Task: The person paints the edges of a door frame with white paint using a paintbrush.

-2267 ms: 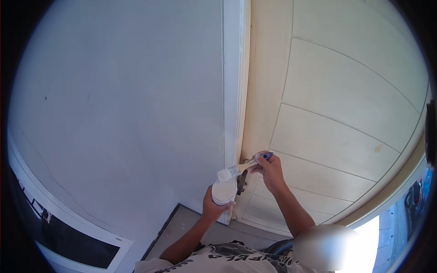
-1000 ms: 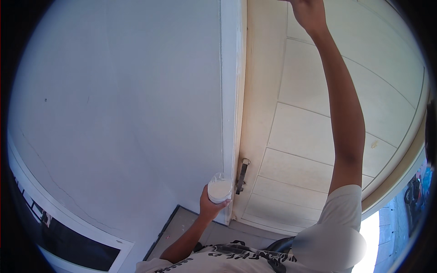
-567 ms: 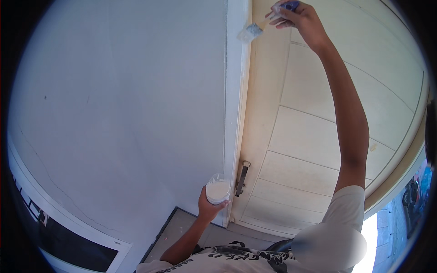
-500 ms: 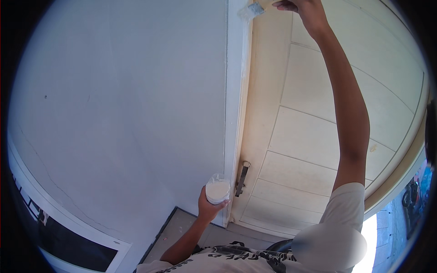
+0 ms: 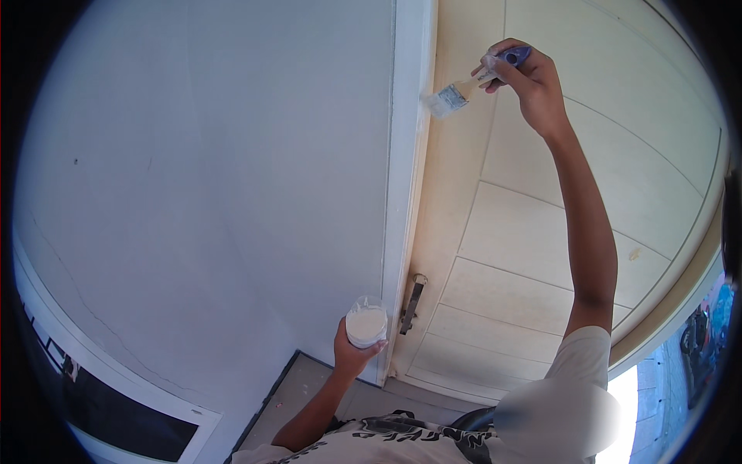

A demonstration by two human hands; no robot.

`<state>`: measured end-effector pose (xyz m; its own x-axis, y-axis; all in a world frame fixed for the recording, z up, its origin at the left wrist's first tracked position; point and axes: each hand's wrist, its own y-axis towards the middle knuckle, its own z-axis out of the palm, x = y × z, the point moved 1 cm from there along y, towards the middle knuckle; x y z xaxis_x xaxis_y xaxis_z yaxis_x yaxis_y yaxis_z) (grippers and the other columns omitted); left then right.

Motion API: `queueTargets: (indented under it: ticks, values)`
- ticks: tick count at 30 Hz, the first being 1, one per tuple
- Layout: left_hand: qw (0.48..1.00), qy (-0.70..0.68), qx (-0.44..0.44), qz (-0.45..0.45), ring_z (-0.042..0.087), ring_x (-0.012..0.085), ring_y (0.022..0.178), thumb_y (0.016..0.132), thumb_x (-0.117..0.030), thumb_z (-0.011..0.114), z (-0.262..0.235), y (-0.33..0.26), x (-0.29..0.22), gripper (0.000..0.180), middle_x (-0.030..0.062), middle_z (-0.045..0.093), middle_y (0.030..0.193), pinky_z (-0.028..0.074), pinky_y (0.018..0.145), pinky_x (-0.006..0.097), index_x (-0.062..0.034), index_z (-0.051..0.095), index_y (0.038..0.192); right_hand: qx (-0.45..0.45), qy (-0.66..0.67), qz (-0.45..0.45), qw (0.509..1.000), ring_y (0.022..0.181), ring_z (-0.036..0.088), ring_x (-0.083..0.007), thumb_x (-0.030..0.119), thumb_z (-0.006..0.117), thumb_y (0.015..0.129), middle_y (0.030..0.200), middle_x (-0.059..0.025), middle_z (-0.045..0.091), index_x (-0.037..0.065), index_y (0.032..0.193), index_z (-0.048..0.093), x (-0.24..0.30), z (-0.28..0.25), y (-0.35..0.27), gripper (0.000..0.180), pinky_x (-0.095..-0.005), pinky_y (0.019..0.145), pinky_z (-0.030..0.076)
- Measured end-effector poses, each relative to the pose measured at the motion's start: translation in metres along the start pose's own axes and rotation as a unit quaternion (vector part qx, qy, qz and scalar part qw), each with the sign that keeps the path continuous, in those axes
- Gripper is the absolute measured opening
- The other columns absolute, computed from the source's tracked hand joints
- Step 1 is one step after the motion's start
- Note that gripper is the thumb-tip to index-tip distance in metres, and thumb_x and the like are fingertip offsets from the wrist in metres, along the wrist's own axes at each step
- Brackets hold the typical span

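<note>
My right hand point(image 5: 529, 81) grips a paintbrush point(image 5: 468, 87) by its handle, which ends in a purple tip. White paint coats the bristles, and they meet the edge of the white door frame point(image 5: 413, 116), high up beside the cream door point(image 5: 510, 224). Lower down, my left hand point(image 5: 354, 352) is wrapped around a clear plastic cup point(image 5: 366, 325) of white paint. The cup is held close to the frame, left of the door handle point(image 5: 413, 304).
A pale wall point(image 5: 232, 178) with a thin crack fills the left side. At lower left is a white-framed window point(image 5: 139, 421). Grey floor point(image 5: 297, 387) shows below my left arm. A street with a parked motorcycle point(image 5: 696, 348) appears at far right.
My right hand has come down with the paintbrush, along the frame's edge, so the whole brush is now in sight. My left hand and the cup have hardly moved.
</note>
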<state>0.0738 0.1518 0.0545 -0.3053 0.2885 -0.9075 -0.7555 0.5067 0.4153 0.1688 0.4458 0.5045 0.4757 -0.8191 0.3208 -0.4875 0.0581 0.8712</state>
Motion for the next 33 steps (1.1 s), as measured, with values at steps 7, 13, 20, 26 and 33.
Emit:
queueTargets:
  ticks: [7,13,20,26,33]
  values:
    - [1.000,-0.006,0.001,0.001,0.065,0.0198,0.108,0.068,-0.005,0.090,-0.001,0.000,0.000,0.072,0.0114,0.066,0.117,0.053,0.094,0.035,-0.0001,0.052,0.129,-0.014,-0.019,-0.049,0.999,0.086,0.072,-0.0204,0.011,0.060,0.101,0.094,-0.0124,0.073,-0.001,0.103,0.067,0.030,-0.034,0.098,0.014,-0.0362,0.079,0.061]
    - [0.999,-0.032,0.009,-0.002,0.065,0.0195,0.108,0.069,-0.005,0.090,0.004,0.002,0.004,0.071,0.0109,0.065,0.117,0.053,0.094,0.034,-0.0002,0.052,0.129,-0.172,-0.049,-0.224,0.958,0.088,0.070,-0.0163,0.011,0.062,0.100,0.093,-0.0085,0.072,0.001,0.105,0.068,0.033,-0.038,0.119,0.013,-0.0327,0.077,0.060]
    - [1.000,-0.013,0.009,0.003,0.065,0.0197,0.108,0.069,-0.004,0.090,0.003,0.003,0.003,0.071,0.0114,0.065,0.118,0.053,0.095,0.035,0.0003,0.051,0.129,-0.004,-0.159,-0.199,0.967,0.079,0.069,-0.0143,0.012,0.067,0.096,0.091,-0.0069,0.073,0.002,0.103,0.069,0.022,0.004,0.006,0.012,-0.0291,0.076,0.056]
    - [1.000,-0.018,0.010,0.002,0.065,0.0201,0.109,0.069,-0.004,0.090,0.005,0.005,-0.004,0.072,0.0118,0.065,0.118,0.053,0.095,0.035,0.0004,0.051,0.130,-0.009,-0.111,-0.011,0.994,0.087,0.073,-0.0200,0.010,0.061,0.099,0.096,-0.0143,0.075,0.000,0.104,0.067,0.029,-0.009,0.052,0.013,-0.0316,0.078,0.059]
    - [1.000,-0.021,0.015,0.000,0.065,0.0199,0.108,0.069,-0.004,0.090,0.004,0.007,-0.002,0.071,0.0114,0.065,0.117,0.053,0.095,0.035,0.0001,0.052,0.129,-0.228,0.012,-0.191,0.954,0.080,0.071,-0.0190,0.010,0.061,0.100,0.088,-0.0114,0.071,-0.001,0.100,0.067,0.039,-0.016,0.102,0.012,-0.0333,0.073,0.061]
